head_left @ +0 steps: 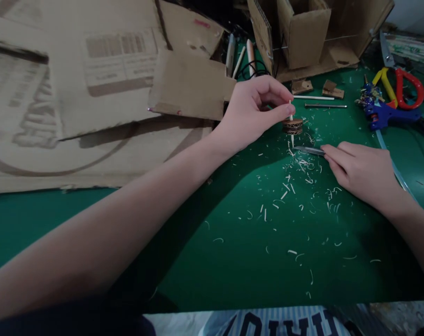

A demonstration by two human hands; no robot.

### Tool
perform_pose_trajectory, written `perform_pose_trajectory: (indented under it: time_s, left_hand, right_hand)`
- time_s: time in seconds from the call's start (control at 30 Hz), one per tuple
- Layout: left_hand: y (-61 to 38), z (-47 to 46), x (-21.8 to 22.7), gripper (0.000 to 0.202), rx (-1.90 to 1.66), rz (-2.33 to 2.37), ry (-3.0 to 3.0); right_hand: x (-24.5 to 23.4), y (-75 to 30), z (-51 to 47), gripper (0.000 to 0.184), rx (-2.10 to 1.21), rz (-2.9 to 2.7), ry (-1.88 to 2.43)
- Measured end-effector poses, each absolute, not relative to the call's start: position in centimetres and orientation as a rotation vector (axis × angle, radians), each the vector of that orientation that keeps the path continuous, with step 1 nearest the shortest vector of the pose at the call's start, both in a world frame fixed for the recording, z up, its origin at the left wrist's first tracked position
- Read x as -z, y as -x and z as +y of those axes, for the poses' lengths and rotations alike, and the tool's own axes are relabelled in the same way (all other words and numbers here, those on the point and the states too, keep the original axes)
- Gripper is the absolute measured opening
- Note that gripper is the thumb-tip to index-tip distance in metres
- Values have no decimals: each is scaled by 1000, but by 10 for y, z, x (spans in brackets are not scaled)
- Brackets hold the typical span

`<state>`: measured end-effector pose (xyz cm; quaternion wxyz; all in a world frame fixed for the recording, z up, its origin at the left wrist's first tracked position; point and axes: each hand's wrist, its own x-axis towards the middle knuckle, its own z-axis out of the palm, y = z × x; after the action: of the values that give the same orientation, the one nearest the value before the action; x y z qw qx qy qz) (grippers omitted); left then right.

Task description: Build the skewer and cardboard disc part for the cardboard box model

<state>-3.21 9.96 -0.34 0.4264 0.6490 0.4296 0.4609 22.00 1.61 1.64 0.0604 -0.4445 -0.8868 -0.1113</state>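
Between thumb and fingertips, my left hand (259, 109) pinches the top of a thin wooden stick (292, 140). A small round stack of corrugated cardboard discs (292, 126) sits around the stick's middle, and the lower end tapers toward the green tabletop. My right hand (358, 172) is closed on a craft knife (308, 150), its handle mostly hidden by the fingers. The blade's tip lies close beside the stick's pointed end; whether they touch I cannot tell. Thin pale wood shavings (304, 162) are scattered below and around the stick.
Large cardboard sheets (110, 84) cover the left side. A cardboard structure (304, 39) stands at the back. On the right lie red-and-yellow-handled scissors (409, 88) and a blue glue gun (390, 116). A white stick (315, 98) and a metal rod (325, 106) rest behind the knife.
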Motion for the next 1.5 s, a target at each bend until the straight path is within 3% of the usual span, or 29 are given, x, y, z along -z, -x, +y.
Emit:
perform_pose_trajectory:
  time_s: [0.37,0.57,0.83,1.17,1.5]
  left_hand:
    - [33,104,7,30,-1136,1039,-1656]
    - [36,104,10,24,-1168,1012,-1702]
    - [37,105,15,20,-1189,966,-1680]
    - [36,104,15,19,-1203,915,-1641]
    - [37,106,18,15,-1240,925,-1689]
  right_hand:
    - [-14,-219,16,36,367,-2654,1343]
    - [-17,-221,16,35,258,-2703,1314]
    - [-7,-225,15,27,346,-2566,1173]
    - [-4,-230,19,24,66,-2279,1227]
    - [-4,-230,19,23,35,-2249,1200]
